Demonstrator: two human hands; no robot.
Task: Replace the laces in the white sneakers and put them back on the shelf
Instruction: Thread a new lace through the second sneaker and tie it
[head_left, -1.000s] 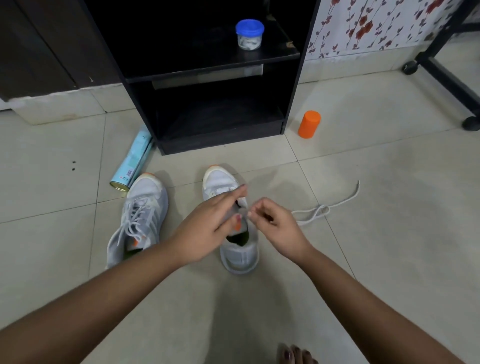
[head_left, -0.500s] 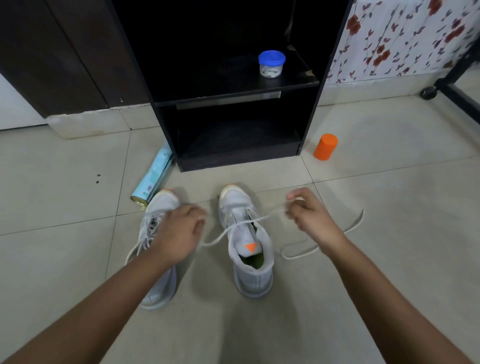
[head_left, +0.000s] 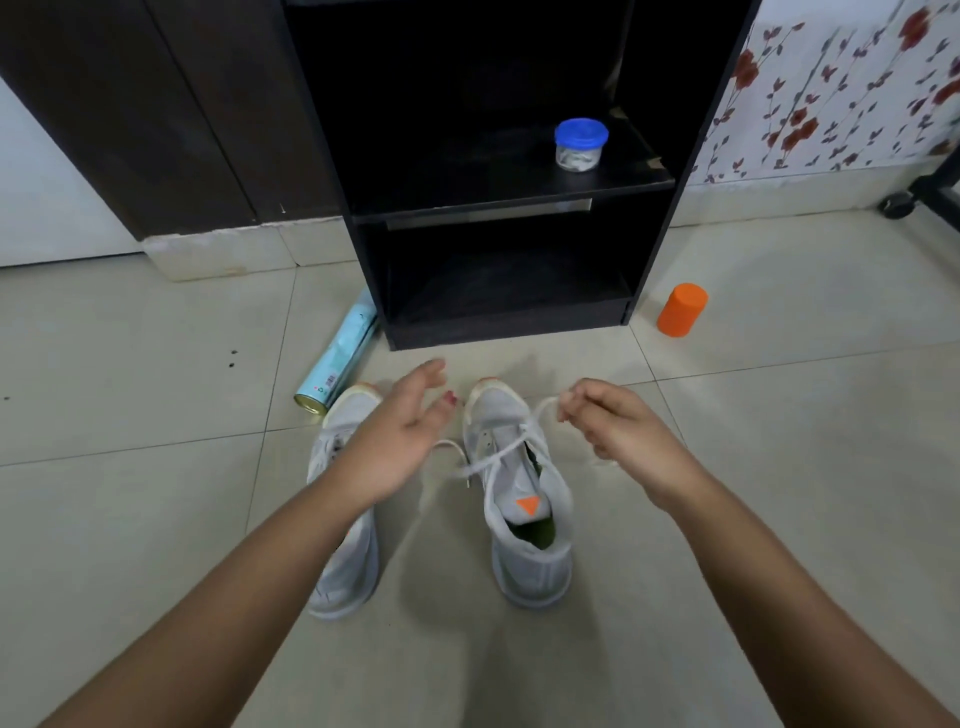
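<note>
Left hand (head_left: 400, 441) has lifted open, hiding much of left sneaker (head_left: 348, 571); right hand (head_left: 618, 431) pinches lace (head_left: 522, 434).

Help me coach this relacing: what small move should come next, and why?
Probably the left hand should pick up the free end of the lace: that hand is open, while the right hand pinches its other side above the sneaker with the orange tab.

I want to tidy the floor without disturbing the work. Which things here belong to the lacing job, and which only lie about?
Job: lace, pinched by the right hand; sneaker with the orange tag; second sneaker; black shelf.
Lying about: jar with blue lid on the shelf; orange container and can on the floor.
</note>
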